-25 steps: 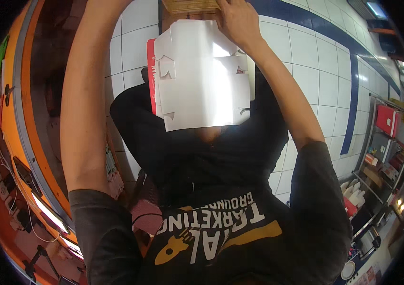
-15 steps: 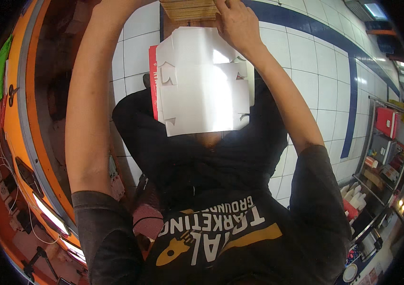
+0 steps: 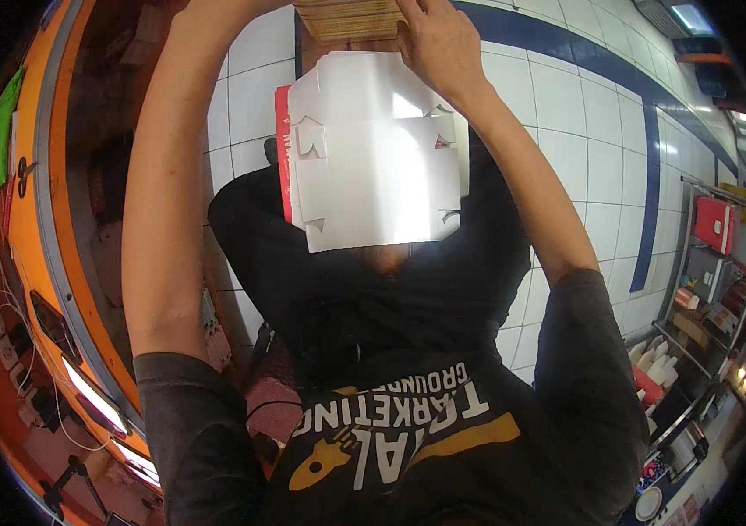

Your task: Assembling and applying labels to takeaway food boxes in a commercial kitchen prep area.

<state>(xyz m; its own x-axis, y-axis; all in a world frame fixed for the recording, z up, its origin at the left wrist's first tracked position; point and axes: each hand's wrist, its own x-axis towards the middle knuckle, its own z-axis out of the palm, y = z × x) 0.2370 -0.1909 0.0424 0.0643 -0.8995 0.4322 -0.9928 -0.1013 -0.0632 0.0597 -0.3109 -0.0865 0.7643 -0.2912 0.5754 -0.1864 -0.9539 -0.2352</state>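
Note:
At the top edge, a thick stack of flat card pieces (image 3: pixel 346 22) shows its brownish layered edges. My right hand (image 3: pixel 445 48) is at the stack's right end, its fingers bent against it and partly cut off by the picture's edge. Only the wrist and heel of my left hand (image 3: pixel 246 10) show, by the stack's left side; its fingers are out of sight. Between my forearms, a flat white die-cut box blank (image 3: pixel 381 167) with slotted tabs rests over my lap, lit by a bright glare. Red printed card (image 3: pixel 283 158) sticks out under its left side.
An orange counter edge (image 3: pixel 49 202) curves along the left, with black scissors (image 3: pixel 24 175) and white cables beside it. White floor tiles (image 3: pixel 557 158) with a blue stripe lie right. A metal rack (image 3: pixel 679 254) holding a red box (image 3: pixel 714 225) stands at far right.
Barely anything differs. My right hand's fingers have shifted very slightly at the stack, and the box blank stays in place.

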